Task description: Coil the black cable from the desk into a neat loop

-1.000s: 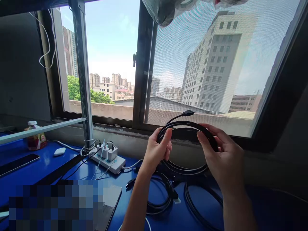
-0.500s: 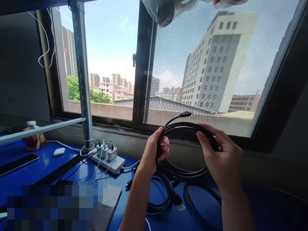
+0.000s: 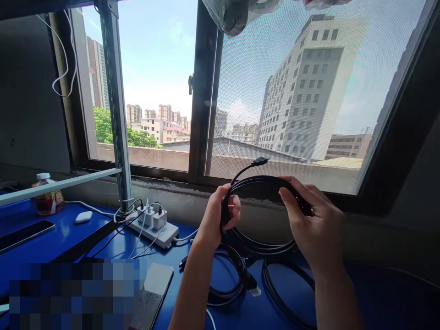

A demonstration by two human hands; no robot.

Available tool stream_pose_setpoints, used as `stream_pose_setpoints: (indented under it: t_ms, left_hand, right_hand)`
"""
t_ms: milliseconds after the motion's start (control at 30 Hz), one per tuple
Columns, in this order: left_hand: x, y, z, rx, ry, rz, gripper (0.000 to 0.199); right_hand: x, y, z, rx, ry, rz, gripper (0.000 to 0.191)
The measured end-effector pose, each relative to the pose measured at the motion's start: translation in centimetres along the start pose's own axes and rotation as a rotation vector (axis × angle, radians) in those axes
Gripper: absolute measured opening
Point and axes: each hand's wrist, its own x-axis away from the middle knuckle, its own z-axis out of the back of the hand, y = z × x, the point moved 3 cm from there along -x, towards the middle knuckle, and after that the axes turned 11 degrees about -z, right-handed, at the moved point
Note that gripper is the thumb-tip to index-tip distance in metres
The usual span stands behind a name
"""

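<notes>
A coiled black cable (image 3: 256, 179) hangs between my two hands above the blue tabletop. My left hand (image 3: 225, 208) is closed round the coil's left side. One end of the cable sticks up past that hand, with a black plug (image 3: 259, 161) on its tip. My right hand (image 3: 312, 215) grips the coil's right side between thumb and fingers. Below my hands, another coiled black cable (image 3: 225, 303) lies on the table, its pale-tipped connector (image 3: 252, 286) facing right. To its right rests a further black cable coil (image 3: 278, 300), partly behind my right forearm.
A white power strip (image 3: 154, 231) with chargers stands left of my hands. A phone (image 3: 156, 279) lies in front of it. Farther left are a second phone (image 3: 27, 234), a white case (image 3: 83, 217) and a bottle (image 3: 48, 201). A metal shelf post (image 3: 115, 105) rises before the window.
Both hands, still on the coil, have shifted slightly left. The upright plug has moved a little left and up with them.
</notes>
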Motion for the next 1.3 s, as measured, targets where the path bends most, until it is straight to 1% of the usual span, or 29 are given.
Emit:
stream_pose_setpoints:
  t_ms: [100, 200, 333, 400, 500, 600, 700, 867, 967, 1133, 1233, 1300]
  left_hand:
    - [0.0, -0.1, 0.0, -0.078, 0.057, -0.027, 0.036]
    - [0.0, -0.3, -0.2, -0.158, 0.087, -0.085, 0.029]
    - [-0.2, -0.3, -0.5, -0.198, 0.085, -0.205, 0.041]
    - [-0.1, -0.1, -0.6, -0.196, 0.078, -0.257, 0.039]
    - [0.1, 0.1, -0.8, -0.208, 0.078, -0.312, 0.038]
    - [0.4, 0.4, -1.0, -0.236, 0.084, -0.354, 0.041]
    - [0.6, 0.7, -1.3, -0.286, 0.088, -0.378, 0.036]
    - [0.8, 1.0, -1.3, -0.338, 0.146, -0.419, 0.03]
    - [0.8, 1.1, -0.9, -0.359, 0.183, -0.421, 0.031]
    - [0.9, 1.5, -0.1, -0.374, 0.214, -0.424, 0.031]
    - [0.9, 1.6, 0.4, -0.365, 0.236, -0.419, 0.032]
    - [0.8, 1.6, 0.6, -0.367, 0.256, -0.417, 0.033]
  right_hand:
    - [0.0, -0.1, 0.0, 0.016, 0.02, 0.035, 0.022]
    - [0.0, 0.1, 0.1, 0.033, 0.019, 0.026, 0.023]
    - [0.0, 0.4, 0.1, 0.046, 0.027, -0.031, 0.024]
    - [0.0, 0.4, 0.1, 0.043, 0.049, -0.053, 0.025]
    - [0.2, 0.4, 0.1, 0.039, 0.124, -0.111, 0.025]
    - [0.4, 0.5, 0.1, 0.039, 0.206, -0.217, 0.033]
    - [0.5, 0.6, -0.2, 0.022, 0.219, -0.251, 0.038]
    - [0.5, 1.2, -0.8, -0.028, 0.197, -0.235, 0.044]
    - [0.5, 1.4, -1.0, -0.073, 0.133, -0.264, 0.047]
    - [0.6, 1.4, -1.2, -0.131, 0.031, -0.415, 0.049]
    - [0.7, 1.4, -1.2, -0.178, 0.003, -0.549, 0.052]
    - [0.7, 1.4, -1.0, -0.166, -0.003, -0.607, 0.054]
